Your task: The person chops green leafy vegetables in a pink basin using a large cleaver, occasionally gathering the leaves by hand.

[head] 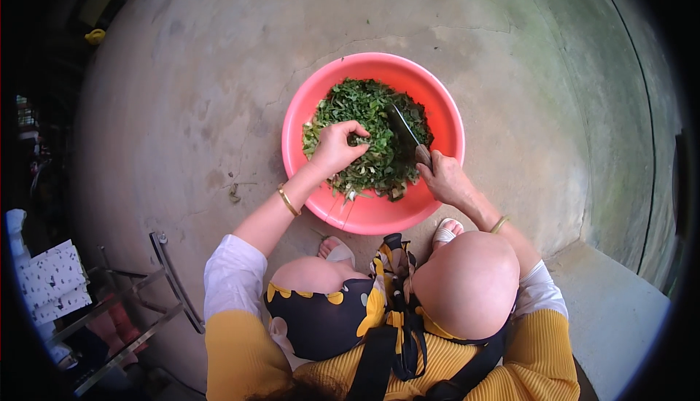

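Note:
A pink plastic basin (pixel 377 226) stands on the floor before me, with a heap of chopped leafy greens (pixel 355 100) inside. My right hand (pixel 445 177) grips the wooden handle of a kitchen knife (pixel 402 133) at the basin's right side. Its dark, broad blade reaches over the greens, tip pointing away from me, and hides part of them. Above the left part of the heap is my left hand (pixel 336 147), thumb and fingers curved with a gap between them. I see nothing held in it, though greens show behind the gap.
The basin rests on a stained, cracked concrete floor (pixel 191 100). At lower left are a metal frame (pixel 169 280) and a white patterned cloth-like item (pixel 52 280). A low concrete ledge (pixel 607 302) lies at right. My sandalled feet (pixel 339 250) are close to the basin.

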The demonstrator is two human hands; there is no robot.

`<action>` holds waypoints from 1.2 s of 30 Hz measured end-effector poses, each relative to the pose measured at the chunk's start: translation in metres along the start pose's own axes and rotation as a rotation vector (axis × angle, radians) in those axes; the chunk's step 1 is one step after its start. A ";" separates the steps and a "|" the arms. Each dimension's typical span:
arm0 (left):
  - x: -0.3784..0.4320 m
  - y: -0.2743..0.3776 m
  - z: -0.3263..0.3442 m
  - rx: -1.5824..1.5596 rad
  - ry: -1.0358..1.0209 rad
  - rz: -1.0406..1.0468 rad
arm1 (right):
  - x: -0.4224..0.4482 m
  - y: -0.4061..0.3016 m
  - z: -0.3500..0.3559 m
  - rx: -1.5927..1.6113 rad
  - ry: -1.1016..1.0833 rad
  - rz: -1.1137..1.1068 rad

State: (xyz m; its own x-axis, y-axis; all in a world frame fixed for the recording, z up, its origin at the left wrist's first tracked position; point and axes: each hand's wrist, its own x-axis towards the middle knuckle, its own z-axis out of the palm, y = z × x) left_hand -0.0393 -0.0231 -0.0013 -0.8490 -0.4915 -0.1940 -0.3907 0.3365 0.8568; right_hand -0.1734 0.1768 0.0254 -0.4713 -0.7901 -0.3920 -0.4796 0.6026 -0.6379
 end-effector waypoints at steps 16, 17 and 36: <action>0.002 -0.043 0.043 0.146 0.413 0.018 | 0.010 -0.028 -0.009 -0.111 -0.089 -0.104; 0.003 -0.044 0.046 0.126 0.408 0.042 | 0.011 -0.028 -0.014 -0.113 -0.094 -0.096; -0.011 -0.081 0.048 0.184 0.040 0.280 | 0.022 -0.037 -0.008 -0.210 -0.083 -0.120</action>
State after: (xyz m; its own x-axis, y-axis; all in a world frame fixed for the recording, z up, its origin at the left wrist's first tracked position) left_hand -0.0157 -0.0066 -0.0919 -0.9192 -0.3894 0.0591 -0.2049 0.6009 0.7726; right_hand -0.1716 0.1379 0.0460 -0.3430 -0.8589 -0.3803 -0.6758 0.5068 -0.5352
